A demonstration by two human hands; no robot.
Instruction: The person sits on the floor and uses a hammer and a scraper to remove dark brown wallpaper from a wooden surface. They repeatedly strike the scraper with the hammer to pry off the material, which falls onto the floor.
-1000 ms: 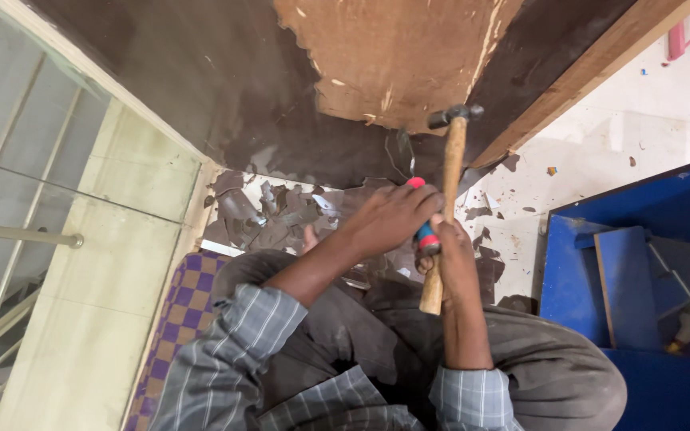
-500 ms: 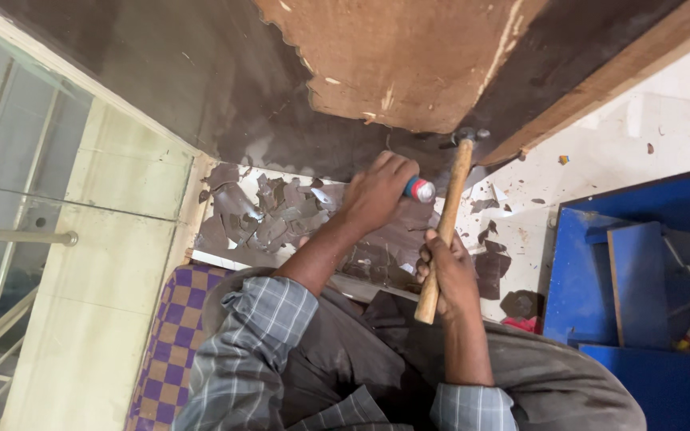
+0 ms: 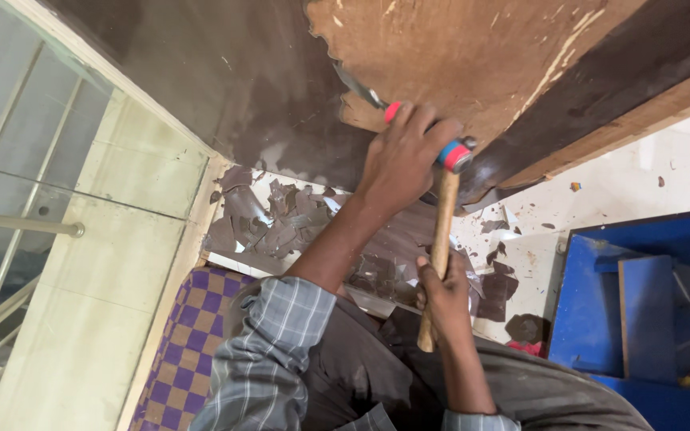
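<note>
The left hand (image 3: 405, 164), closed around a red-and-blue-handled chisel (image 3: 409, 128), has risen onto the brown panel (image 3: 457, 56); the right hand (image 3: 445, 295) still grips the wooden hammer (image 3: 439, 255) below it.

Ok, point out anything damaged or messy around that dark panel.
The dark laminate is torn off the panel, baring brown board with ragged edges where the left hand sets a chisel. Dark peeled shards litter the pale floor below, near the right hand with the hammer handle.

Pale tiled floor (image 3: 648, 183), glass railing (image 3: 17, 160), blue crate (image 3: 640, 319), checkered mat (image 3: 189, 351).
</note>
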